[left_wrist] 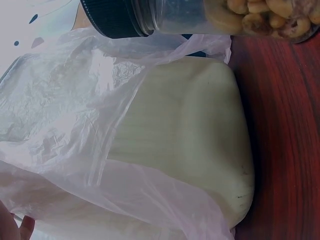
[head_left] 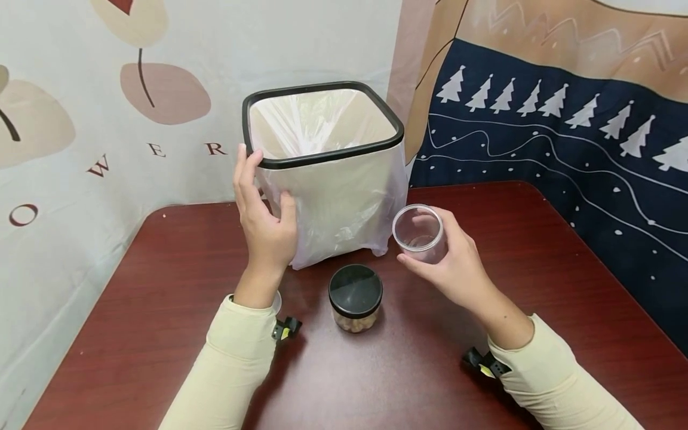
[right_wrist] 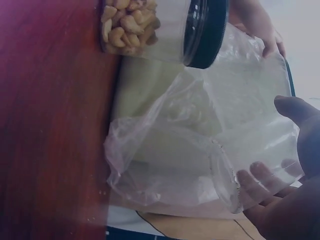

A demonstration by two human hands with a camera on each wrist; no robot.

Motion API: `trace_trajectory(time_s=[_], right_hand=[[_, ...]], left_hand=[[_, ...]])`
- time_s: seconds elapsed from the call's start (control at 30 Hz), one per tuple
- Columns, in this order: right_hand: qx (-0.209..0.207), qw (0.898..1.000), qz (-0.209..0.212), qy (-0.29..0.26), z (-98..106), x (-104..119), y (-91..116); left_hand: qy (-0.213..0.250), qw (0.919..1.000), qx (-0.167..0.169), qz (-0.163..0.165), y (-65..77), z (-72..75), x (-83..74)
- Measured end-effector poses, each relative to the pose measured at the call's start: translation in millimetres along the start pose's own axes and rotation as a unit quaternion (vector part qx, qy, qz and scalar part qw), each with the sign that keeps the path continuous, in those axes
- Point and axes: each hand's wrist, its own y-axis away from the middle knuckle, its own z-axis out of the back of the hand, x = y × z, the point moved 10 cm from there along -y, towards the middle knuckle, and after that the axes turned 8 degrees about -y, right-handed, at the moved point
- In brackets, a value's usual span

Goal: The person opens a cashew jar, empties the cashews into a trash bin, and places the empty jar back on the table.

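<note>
My right hand (head_left: 457,263) grips a clear plastic cup (head_left: 421,245), its mouth turned up toward the head camera; I see nothing inside it. In the right wrist view the fingers show through the cup's wall. My left hand (head_left: 266,221) lies against the left side of a cream trash bin (head_left: 333,197), fingers fairly straight and fingertips near its black rim. A thin, pale plastic bag lines the bin and hangs over its outside. In front of the bin stands a black-lidded clear jar (head_left: 356,298) of cashews (right_wrist: 132,25), which neither hand touches.
Beside the left wrist a pale curved edge (head_left: 277,302) peeks out, mostly hidden by the arm. All stands on a dark red wooden table (head_left: 430,370). Printed cloths hang behind it, one white (head_left: 177,36) and one navy with trees (head_left: 537,143).
</note>
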Motion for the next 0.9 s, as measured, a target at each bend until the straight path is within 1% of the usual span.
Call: trace_trajectory(time_s=[0.2,0.4,0.47,0.53,0.73,0.9], right_hand=[[0.024,0.999,-0.039,-0.009,-7,-11,2],[0.052,0.995,-0.065,-0.059,-16,-20,3],[0.062,0.993,-0.072,-0.069,-19,-22,4],[0.069,0.992,-0.077,-0.070,-22,-25,5],[0.087,0.991,-0.080,-0.058,-29,-30,7],[0.095,0.990,-0.085,-0.054,-33,-33,8]], left_hand=[[-0.002,1.0000,-0.003,-0.008,0.2,0.5,-1.2],[0.001,1.0000,-0.004,-0.005,-0.5,5.4,-15.8],[0.003,1.0000,-0.003,0.000,-0.5,6.3,-17.8],[0.004,1.0000,-0.002,0.003,-0.7,6.2,-15.9],[0.002,1.0000,0.001,0.002,0.0,1.6,-1.8],[0.005,0.9999,-0.002,-0.008,-0.2,0.6,-0.9]])
